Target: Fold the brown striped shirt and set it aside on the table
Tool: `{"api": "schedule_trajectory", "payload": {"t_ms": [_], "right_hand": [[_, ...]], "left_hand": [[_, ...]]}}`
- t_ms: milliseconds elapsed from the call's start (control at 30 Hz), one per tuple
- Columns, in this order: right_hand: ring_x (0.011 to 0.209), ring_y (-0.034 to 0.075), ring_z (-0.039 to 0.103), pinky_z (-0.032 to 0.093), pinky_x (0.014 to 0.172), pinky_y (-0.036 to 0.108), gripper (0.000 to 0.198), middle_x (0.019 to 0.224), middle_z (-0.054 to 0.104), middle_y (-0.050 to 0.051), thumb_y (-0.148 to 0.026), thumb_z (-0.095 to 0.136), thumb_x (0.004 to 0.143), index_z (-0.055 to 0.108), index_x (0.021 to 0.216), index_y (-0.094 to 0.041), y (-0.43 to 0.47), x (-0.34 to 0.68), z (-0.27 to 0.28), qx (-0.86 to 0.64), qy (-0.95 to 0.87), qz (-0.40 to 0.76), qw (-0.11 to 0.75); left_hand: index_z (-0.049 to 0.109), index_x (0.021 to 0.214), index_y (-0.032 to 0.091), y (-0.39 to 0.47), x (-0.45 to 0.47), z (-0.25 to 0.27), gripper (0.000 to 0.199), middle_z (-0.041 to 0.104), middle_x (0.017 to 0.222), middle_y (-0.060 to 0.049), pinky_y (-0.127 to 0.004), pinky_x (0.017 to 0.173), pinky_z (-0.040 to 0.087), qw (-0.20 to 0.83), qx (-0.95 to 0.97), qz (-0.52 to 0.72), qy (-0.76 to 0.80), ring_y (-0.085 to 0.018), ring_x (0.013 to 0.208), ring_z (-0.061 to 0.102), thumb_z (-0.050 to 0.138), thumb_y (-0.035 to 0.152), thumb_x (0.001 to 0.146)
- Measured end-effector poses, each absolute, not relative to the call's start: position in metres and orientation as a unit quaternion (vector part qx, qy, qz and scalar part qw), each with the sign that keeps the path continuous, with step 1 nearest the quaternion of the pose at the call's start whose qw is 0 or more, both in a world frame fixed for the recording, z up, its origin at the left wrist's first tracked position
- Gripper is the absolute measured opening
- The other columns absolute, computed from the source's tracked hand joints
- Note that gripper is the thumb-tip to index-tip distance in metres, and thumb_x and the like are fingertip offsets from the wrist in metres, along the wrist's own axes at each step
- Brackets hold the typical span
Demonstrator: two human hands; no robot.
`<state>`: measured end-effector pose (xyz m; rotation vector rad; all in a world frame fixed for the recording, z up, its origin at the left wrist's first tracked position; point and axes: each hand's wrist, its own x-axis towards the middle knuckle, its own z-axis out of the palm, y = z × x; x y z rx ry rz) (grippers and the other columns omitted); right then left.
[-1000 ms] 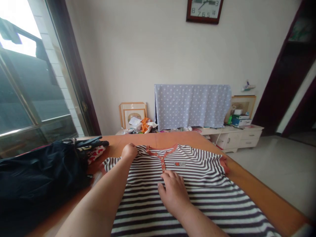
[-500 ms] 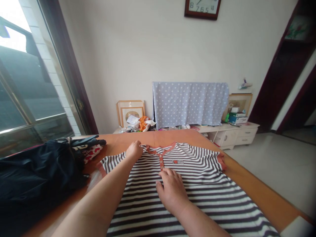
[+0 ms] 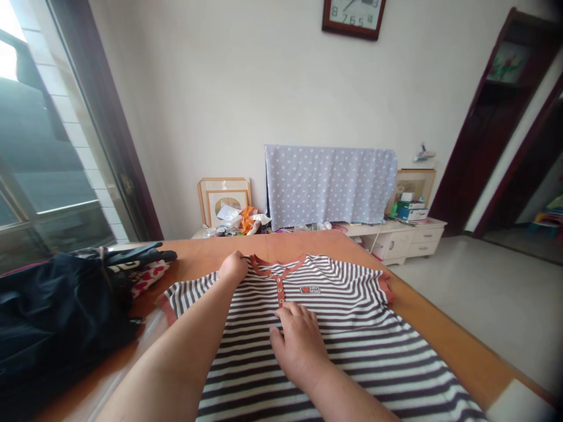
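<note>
A striped T-shirt (image 3: 352,346), dark and white with rust-coloured collar and cuffs, lies spread front up, its neck at the far end. It has a short buttoned placket and a small heart patch on the chest. My left hand (image 3: 234,268) is closed on the cloth at the left shoulder, beside the collar; its fingertips are mostly hidden. My right hand (image 3: 299,340) rests palm down on the chest just below the placket, fingers slightly bent and thumb apart, holding nothing.
The shirt is on an orange-brown table (image 3: 193,255). Dark clothes (image 3: 61,310) are heaped at its left side, with a red-and-white patterned cloth (image 3: 149,278) among them. Beyond stands a low white cabinet (image 3: 396,246) and a polka-dot cover (image 3: 329,187). A white object (image 3: 523,401) is at the lower right.
The whole view has turned a little to the right, so everything appears shifted left. Both hands keep nearly the same places on the shirt.
</note>
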<state>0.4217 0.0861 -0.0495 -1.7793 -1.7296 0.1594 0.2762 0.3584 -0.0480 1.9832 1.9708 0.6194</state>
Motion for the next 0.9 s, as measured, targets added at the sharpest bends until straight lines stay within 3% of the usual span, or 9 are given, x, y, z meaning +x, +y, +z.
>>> {"api": "schedule_trajectory", "payload": {"t_ms": [167, 433, 567, 767, 900], "right_hand": [[0.117, 0.026, 0.053, 0.035, 0.104, 0.038, 0.022, 0.122, 0.064, 0.005, -0.031, 0.058, 0.09, 0.07, 0.108, -0.025, 0.087, 0.422, -0.051, -0.679, -0.659, 0.063, 0.318], [0.117, 0.025, 0.053, 0.035, 0.104, 0.037, 0.022, 0.122, 0.064, 0.005, -0.032, 0.056, 0.092, 0.069, 0.109, -0.025, 0.083, 0.422, -0.046, -0.673, -0.66, 0.066, 0.328], [0.117, 0.026, 0.053, 0.034, 0.105, 0.039, 0.023, 0.123, 0.064, 0.006, -0.032, 0.058, 0.09, 0.07, 0.109, -0.025, 0.088, 0.422, -0.052, -0.677, -0.66, 0.063, 0.32], [0.116, 0.026, 0.053, 0.036, 0.102, 0.038, 0.021, 0.121, 0.064, 0.005, -0.032, 0.057, 0.09, 0.069, 0.106, -0.025, 0.089, 0.423, -0.054, -0.678, -0.663, 0.057, 0.313], [0.114, 0.025, 0.054, 0.036, 0.102, 0.038, 0.021, 0.118, 0.065, 0.005, -0.031, 0.056, 0.091, 0.069, 0.107, -0.025, 0.088, 0.423, -0.054, -0.674, -0.667, 0.052, 0.313]], "left_hand": [[0.055, 0.128, 0.022, 0.357, 0.276, -0.051, 0.04, 0.068, 0.129, -0.013, -0.035, 0.086, 0.049, 0.124, 0.685, 0.235, 0.678, -0.028, 0.114, 0.065, 0.046, 0.034, 0.091], [0.066, 0.111, 0.028, 0.336, 0.285, -0.059, 0.033, 0.065, 0.13, -0.009, -0.047, 0.105, 0.037, 0.082, 0.779, 0.212, 0.584, -0.033, 0.124, 0.055, 0.05, 0.048, 0.09], [0.065, 0.12, 0.031, 0.332, 0.287, -0.065, 0.046, 0.059, 0.14, -0.009, -0.055, 0.112, 0.029, 0.09, 0.803, 0.195, 0.556, -0.036, 0.131, 0.05, 0.051, 0.06, 0.089], [0.067, 0.119, 0.025, 0.342, 0.275, -0.053, 0.047, 0.065, 0.132, -0.011, -0.036, 0.106, 0.04, 0.132, 0.795, 0.204, 0.556, -0.028, 0.124, 0.057, 0.056, 0.057, 0.087], [0.063, 0.124, 0.017, 0.342, 0.247, -0.032, 0.049, 0.064, 0.132, -0.016, -0.033, 0.096, 0.045, 0.14, 0.747, 0.252, 0.599, -0.027, 0.12, 0.059, 0.049, 0.051, 0.093]]}}
